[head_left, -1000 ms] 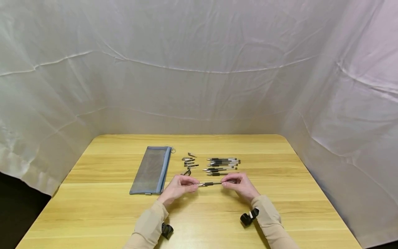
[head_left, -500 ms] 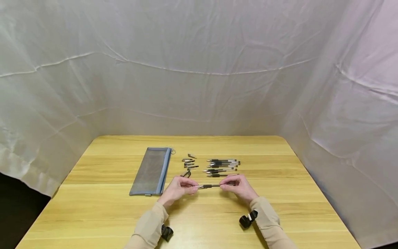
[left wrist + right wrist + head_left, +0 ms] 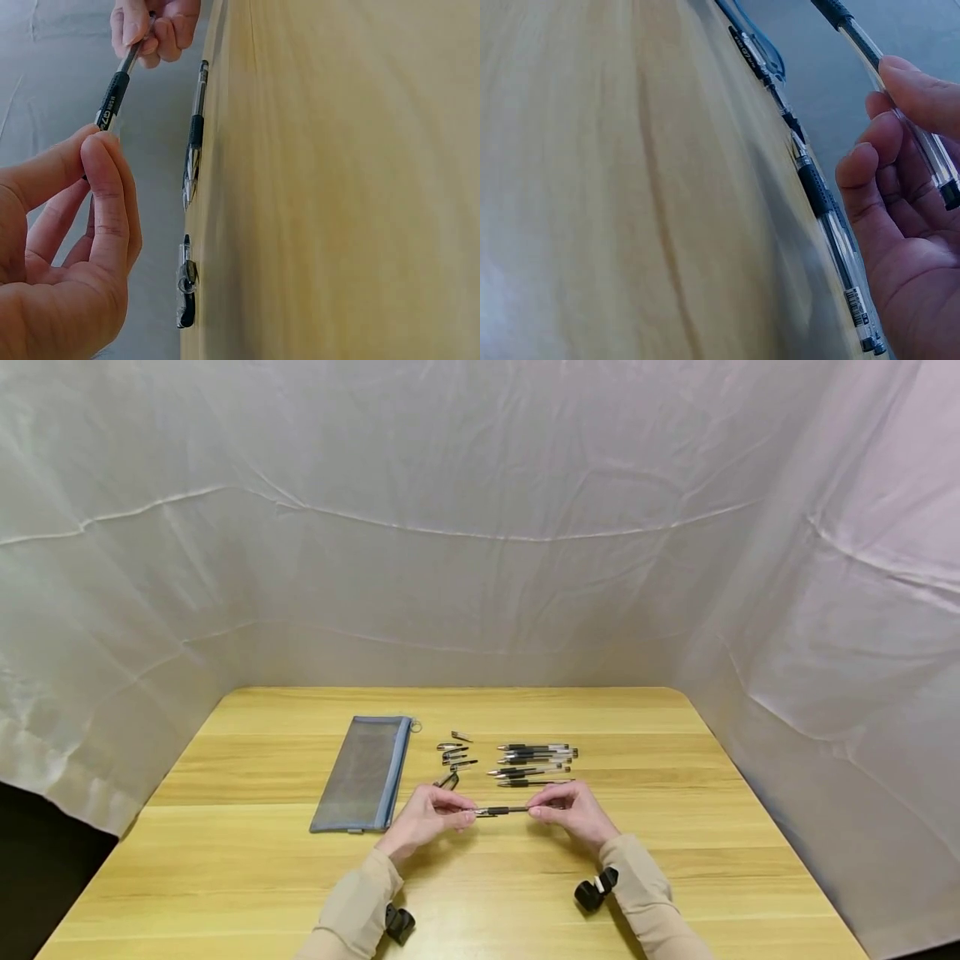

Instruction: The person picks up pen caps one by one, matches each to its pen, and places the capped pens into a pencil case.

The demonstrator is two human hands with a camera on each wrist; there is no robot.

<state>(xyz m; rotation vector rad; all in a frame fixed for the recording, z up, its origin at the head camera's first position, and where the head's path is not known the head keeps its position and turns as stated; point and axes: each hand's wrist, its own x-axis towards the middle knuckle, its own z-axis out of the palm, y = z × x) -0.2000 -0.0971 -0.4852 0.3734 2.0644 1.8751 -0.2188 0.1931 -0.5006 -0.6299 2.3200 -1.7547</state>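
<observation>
In the head view my two hands hold one gel pen [image 3: 512,810] level between them, close over the table. My left hand [image 3: 427,820] pinches the tip end between thumb and fingers, where a clear cap with a dark clip [image 3: 487,816] shows beside the black grip. The left wrist view shows lettering along the dark part of this pen [image 3: 112,97]; the tip is hidden in the fingers. My right hand [image 3: 572,814] pinches the clear barrel [image 3: 930,150] between thumb and forefinger, its black end plug [image 3: 950,195] sticking out past the fingers.
Beyond my hands several uncapped pens [image 3: 534,758] lie in a row, tips leftward. Several loose caps [image 3: 455,757] lie left of them, one cap [image 3: 447,782] right by my left hand. A grey mesh zip pouch [image 3: 360,772] lies farther left. Pale cloth [image 3: 480,568] hangs around the table.
Both hands have come slightly toward me with the pen. Its black grip now sits a little nearer my left fingertips. The pens, caps and pouch lie as before.
</observation>
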